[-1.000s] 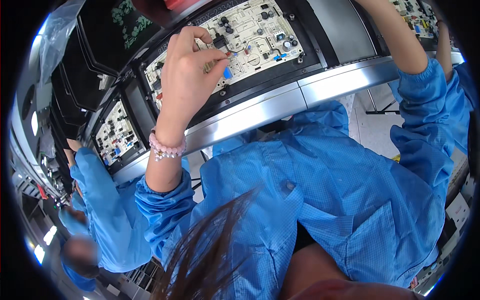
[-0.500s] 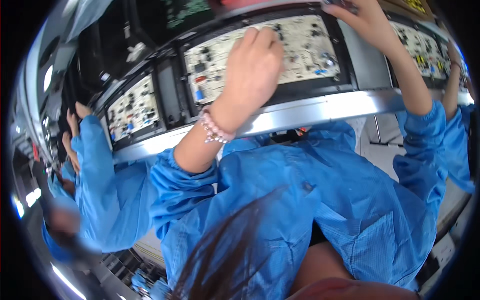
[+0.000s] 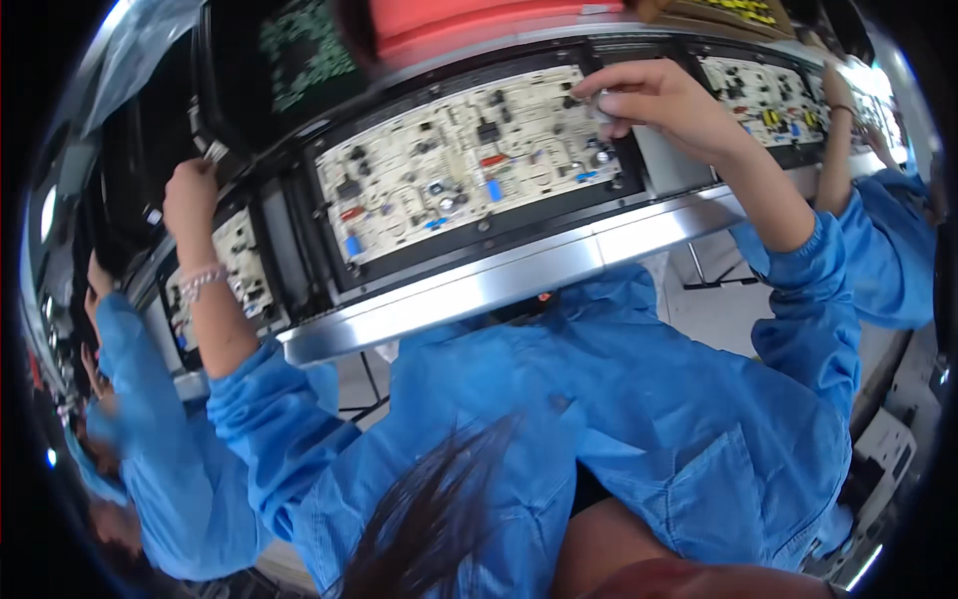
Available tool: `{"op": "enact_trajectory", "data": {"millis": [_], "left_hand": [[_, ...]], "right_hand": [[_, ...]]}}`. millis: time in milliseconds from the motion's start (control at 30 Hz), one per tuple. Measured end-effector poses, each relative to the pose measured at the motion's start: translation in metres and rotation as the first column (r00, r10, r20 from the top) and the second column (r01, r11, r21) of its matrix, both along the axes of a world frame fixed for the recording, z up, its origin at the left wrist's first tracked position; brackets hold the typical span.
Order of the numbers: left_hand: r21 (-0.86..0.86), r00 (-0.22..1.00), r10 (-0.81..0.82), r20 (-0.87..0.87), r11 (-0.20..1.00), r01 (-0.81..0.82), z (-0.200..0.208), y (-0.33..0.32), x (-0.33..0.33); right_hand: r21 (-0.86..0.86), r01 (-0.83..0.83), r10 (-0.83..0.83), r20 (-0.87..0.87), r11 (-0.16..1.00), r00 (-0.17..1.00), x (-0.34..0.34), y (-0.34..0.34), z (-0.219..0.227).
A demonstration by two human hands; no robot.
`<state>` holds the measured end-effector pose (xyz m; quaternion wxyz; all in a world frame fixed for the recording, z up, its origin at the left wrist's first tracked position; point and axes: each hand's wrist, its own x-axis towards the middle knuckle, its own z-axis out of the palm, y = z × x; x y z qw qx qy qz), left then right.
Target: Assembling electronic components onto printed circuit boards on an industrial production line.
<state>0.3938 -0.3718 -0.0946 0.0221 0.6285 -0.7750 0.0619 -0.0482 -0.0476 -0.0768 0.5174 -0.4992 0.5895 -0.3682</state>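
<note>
In front of me lies a pale circuit board (image 3: 409,165) set in a black frame, with capacitors, blue and red parts and other small components on it. My right hand (image 3: 669,108) is above the board's right end, thumb and fingers pinching a small silver round component (image 3: 602,106). Off to the left, my left hand (image 3: 190,205), with a beaded bracelet on the wrist, has its fingers drawn together at the edge of a black bin (image 3: 239,90). A small pale thing (image 3: 215,151) shows at those fingertips; whether they hold it cannot be made out.
A metal rail (image 3: 519,275) runs along the near edge. More framed boards stand at left (image 3: 239,255) and right (image 3: 763,100). Behind are a red bin (image 3: 489,28), green parts (image 3: 309,55) and a box of yellow parts (image 3: 733,12). People in blue work on both sides.
My left hand has moved from over the board leftward to the black bin. My right hand has come down to the board's right end with the small component. The view has shifted.
</note>
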Motion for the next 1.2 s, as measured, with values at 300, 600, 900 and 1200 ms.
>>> {"op": "enact_trajectory", "data": {"millis": [300, 600, 900, 1200], "left_hand": [[-0.128, 0.997, -0.077, 0.027, 0.989, 0.079, 0.017, 0.006, 0.016], [-0.053, 0.531, -0.240, -0.813, 0.938, 0.342, 0.049, 0.122, -0.029], [0.145, 0.600, -0.225, -0.767, 0.851, 0.504, 0.035, 0.209, -0.061], [0.177, 0.566, -0.218, -0.796, 0.809, 0.561, 0.016, 0.213, -0.068]], "right_hand": [[-0.007, 0.008, -0.008, -0.027, 1.000, 1.000, -0.003, 0.002, 0.015], [-0.230, -0.354, 0.115, -0.671, 0.907, 0.732, -0.004, -0.003, 0.019], [-0.087, -0.387, 0.198, -0.745, 0.918, 0.637, 0.017, -0.026, 0.020], [-0.091, -0.415, 0.178, -0.806, 0.905, 0.565, 0.023, -0.026, 0.015]]}}
